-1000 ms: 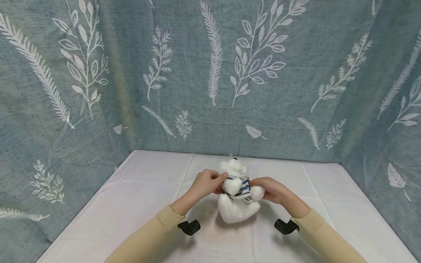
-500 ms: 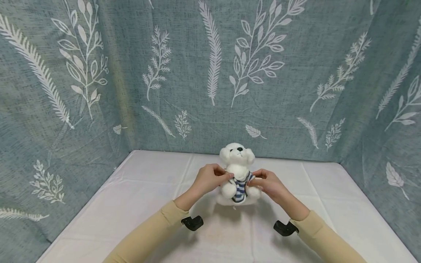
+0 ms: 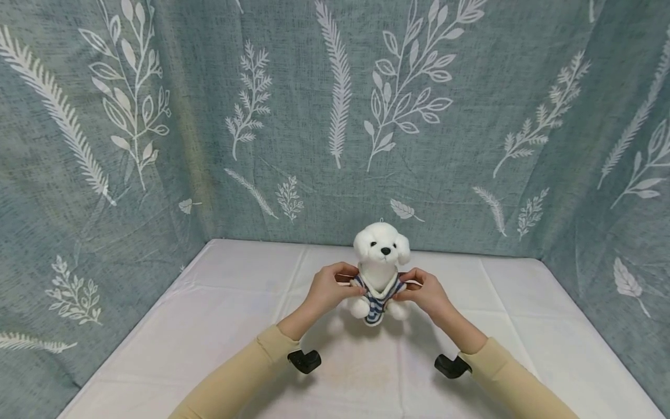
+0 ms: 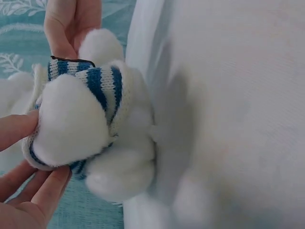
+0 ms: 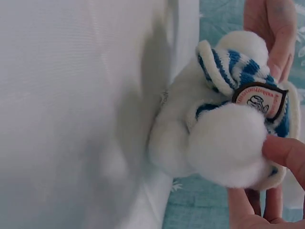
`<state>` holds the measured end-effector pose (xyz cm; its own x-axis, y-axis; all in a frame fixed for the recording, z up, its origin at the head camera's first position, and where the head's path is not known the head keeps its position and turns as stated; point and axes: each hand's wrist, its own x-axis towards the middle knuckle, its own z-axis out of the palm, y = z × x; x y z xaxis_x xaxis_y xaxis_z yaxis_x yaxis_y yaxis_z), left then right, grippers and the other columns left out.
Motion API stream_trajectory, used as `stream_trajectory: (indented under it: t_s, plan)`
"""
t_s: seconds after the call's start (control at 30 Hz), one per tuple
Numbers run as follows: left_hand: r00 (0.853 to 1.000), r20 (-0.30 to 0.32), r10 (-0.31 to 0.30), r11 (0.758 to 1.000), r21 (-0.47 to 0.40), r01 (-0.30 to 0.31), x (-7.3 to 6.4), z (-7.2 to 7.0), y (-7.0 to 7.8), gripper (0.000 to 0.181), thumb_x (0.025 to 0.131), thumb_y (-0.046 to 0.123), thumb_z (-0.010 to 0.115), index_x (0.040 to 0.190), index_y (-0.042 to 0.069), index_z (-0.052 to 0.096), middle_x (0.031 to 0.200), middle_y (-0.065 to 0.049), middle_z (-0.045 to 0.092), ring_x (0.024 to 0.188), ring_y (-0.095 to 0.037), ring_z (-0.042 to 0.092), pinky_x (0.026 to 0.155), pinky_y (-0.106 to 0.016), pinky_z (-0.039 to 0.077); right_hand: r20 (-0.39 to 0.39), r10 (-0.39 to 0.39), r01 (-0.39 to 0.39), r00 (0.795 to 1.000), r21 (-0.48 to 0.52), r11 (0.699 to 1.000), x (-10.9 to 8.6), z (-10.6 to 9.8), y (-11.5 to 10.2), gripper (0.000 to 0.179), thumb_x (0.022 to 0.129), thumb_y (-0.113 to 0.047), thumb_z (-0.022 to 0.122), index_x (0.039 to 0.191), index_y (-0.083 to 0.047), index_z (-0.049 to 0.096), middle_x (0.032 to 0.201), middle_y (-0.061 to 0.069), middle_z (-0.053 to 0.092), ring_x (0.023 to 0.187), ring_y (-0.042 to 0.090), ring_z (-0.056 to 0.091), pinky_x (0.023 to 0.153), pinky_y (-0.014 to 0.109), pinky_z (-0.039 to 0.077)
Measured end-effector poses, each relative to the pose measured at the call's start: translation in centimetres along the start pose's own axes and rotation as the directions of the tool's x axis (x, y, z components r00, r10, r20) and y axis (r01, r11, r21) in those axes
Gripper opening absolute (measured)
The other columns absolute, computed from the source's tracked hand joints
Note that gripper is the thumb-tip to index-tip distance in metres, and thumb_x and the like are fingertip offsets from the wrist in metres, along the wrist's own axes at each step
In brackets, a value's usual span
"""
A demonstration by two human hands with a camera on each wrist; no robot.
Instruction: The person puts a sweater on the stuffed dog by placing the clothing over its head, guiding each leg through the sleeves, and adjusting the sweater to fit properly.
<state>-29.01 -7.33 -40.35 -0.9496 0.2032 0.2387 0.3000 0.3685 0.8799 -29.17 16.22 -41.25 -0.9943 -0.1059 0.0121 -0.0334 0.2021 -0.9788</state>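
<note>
A white plush dog (image 3: pixel 380 273) sits upright near the middle of the table, facing the head camera. It wears a blue-and-white striped knitted sweater (image 3: pixel 374 307) with a white collar edge. My left hand (image 3: pixel 330 291) pinches the sweater at one shoulder, thumb in front and fingers behind, as the left wrist view also shows around a round white paw (image 4: pixel 71 121). On the other side my right hand (image 3: pixel 426 294) pinches the opposite shoulder in the same way. A patch with a dark border (image 5: pixel 260 100) shows on the sweater in the right wrist view.
A white cloth covers the table (image 3: pixel 251 279). Blue-green curtains (image 3: pixel 303 116) with white leaf prints hang behind it and along both sides. Black wrist-worn devices (image 3: pixel 305 361) sit below each sleeve cuff.
The plush dog has gone from leaning back, face up, to sitting upright with its face forward. Both hands have kept hold of its sides and shifted slightly with it.
</note>
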Motion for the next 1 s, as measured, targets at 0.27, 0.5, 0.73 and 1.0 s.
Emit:
stream_trajectory:
  t_s: [0.27, 0.5, 0.73, 1.0]
  plan:
    - [1.000, -0.004, -0.004, 1.000, -0.013, 0.004, -0.6, 0.0, -0.9, 0.036, 0.071, 0.018, 0.083, 0.103, 0.010, 0.069, 0.104, -0.008, 0.069, 0.092, -0.024, 0.067, 0.071, -0.030, 0.055, -0.024, 0.084, -0.087, 0.996, -0.115, 0.990, -0.1, -0.1, 0.6, 0.031, 0.072, -0.006, 0.075, 0.098, -0.002, 0.060, 0.099, 0.005, 0.066, 0.087, 0.012, 0.059, 0.079, 0.029, 0.049]
    - [0.999, 0.029, -0.043, 0.998, -0.039, 0.044, -1.7, -0.3, -1.5, 0.034, 0.070, 0.010, 0.082, 0.100, 0.001, 0.068, 0.095, -0.015, 0.070, 0.085, -0.024, 0.068, 0.072, -0.026, 0.053, 0.022, 0.145, -0.141, 0.989, -0.151, 0.978, -1.0, 0.5, 1.5, 0.044, 0.072, -0.009, 0.078, 0.110, -0.001, 0.058, 0.097, 0.007, 0.064, 0.086, 0.015, 0.059, 0.078, 0.033, 0.052]
    - [0.995, 0.086, -0.055, 0.998, -0.032, 0.058, -2.2, -0.4, -3.4, 0.034, 0.069, 0.010, 0.083, 0.100, 0.005, 0.069, 0.094, -0.009, 0.071, 0.082, -0.017, 0.067, 0.074, -0.028, 0.053, 0.103, 0.140, -0.122, 0.985, -0.163, 0.979, -1.6, 0.8, 2.0, 0.050, 0.070, -0.009, 0.079, 0.115, 0.000, 0.060, 0.098, 0.006, 0.064, 0.090, 0.015, 0.058, 0.079, 0.032, 0.051]
    - [0.989, 0.133, -0.064, 0.998, 0.035, 0.060, -3.2, -0.7, -4.1, 0.034, 0.069, 0.015, 0.084, 0.098, 0.009, 0.068, 0.093, -0.004, 0.070, 0.081, -0.013, 0.065, 0.073, -0.029, 0.052, 0.201, 0.124, -0.089, 0.972, -0.174, 0.981, -2.2, 0.8, 3.2, 0.055, 0.072, -0.011, 0.079, 0.122, 0.000, 0.058, 0.110, 0.009, 0.062, 0.099, 0.018, 0.057, 0.083, 0.034, 0.051]
